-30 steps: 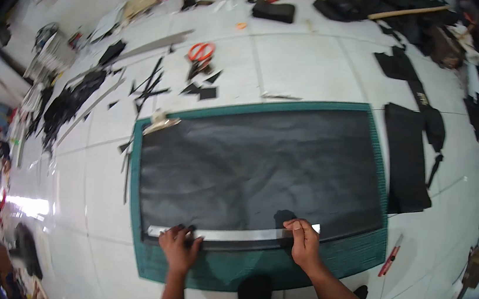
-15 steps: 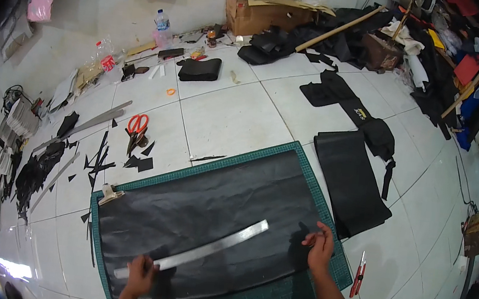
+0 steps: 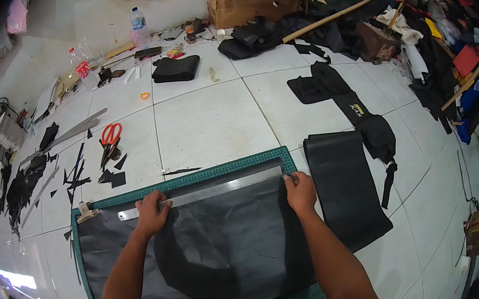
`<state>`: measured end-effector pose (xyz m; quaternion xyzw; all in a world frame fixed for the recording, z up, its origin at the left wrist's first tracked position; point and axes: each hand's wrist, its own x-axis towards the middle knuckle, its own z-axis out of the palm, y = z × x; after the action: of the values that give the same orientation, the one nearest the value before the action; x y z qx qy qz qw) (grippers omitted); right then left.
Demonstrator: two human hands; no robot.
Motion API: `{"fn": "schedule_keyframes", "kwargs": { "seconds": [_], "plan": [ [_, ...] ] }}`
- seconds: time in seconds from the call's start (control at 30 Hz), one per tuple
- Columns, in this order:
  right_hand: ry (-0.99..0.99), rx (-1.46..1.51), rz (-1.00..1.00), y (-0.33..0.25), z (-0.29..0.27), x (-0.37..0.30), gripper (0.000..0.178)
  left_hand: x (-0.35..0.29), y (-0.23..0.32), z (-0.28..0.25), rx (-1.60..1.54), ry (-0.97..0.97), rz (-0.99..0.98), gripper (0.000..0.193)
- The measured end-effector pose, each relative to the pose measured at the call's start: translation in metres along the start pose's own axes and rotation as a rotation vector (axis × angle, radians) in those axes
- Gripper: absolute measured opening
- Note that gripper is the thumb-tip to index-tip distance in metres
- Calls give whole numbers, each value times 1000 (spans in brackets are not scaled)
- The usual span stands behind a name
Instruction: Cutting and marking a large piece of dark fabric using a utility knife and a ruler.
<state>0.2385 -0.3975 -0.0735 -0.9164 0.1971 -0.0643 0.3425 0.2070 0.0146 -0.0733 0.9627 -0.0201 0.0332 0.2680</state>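
Observation:
A long metal ruler (image 3: 217, 191) lies across a black sheet (image 3: 222, 248), close to the sheet's far edge and roughly along it. My left hand (image 3: 152, 211) is closed on the ruler towards its left end, thumb and fingers at its edges. At the other end, my right hand (image 3: 300, 193) pinches the ruler's right tip. Beneath the sheet is a green cutting mat (image 3: 277, 155), its gridded border showing along the far side. A metal bulldog clip (image 3: 87, 213) sits at the far left corner of the sheet and mat.
Orange-handled scissors (image 3: 111, 135) lie left beyond the mat, among black scraps (image 3: 113, 178). A folded black strip (image 3: 345, 179) rests right of the mat, with a sewn black piece (image 3: 348, 103) beyond it. A cardboard box (image 3: 250, 8) stands against the wall.
The ruler has gone from the sheet's near middle up to its far edge. My left hand moved away from me with it; my right hand moved up and inward and took its right end.

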Motion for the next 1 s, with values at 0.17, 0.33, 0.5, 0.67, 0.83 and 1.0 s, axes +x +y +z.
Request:
{"fn": "schedule_keyframes", "kwargs": {
  "seconds": [0.17, 0.33, 0.5, 0.67, 0.83, 1.0],
  "plan": [
    [-48, -140, 28, -8, 22, 25, 39, 4, 4, 8, 62, 34, 38, 20],
    [-46, 18, 125, -3, 30, 35, 36, 4, 4, 14, 72, 69, 131, 23],
    [-38, 35, 139, -6, 27, 34, 35, -5, 4, 16, 19, 149, 213, 31],
    [-33, 61, 158, -3, 31, 35, 33, -6, -1, 20, 121, 211, 280, 30],
    [-36, 54, 175, -7, 29, 36, 34, -5, -4, 21, 70, 247, 249, 27],
    [-33, 59, 184, -8, 28, 36, 34, -6, -5, 20, 24, 220, 236, 25]
  ]
}}
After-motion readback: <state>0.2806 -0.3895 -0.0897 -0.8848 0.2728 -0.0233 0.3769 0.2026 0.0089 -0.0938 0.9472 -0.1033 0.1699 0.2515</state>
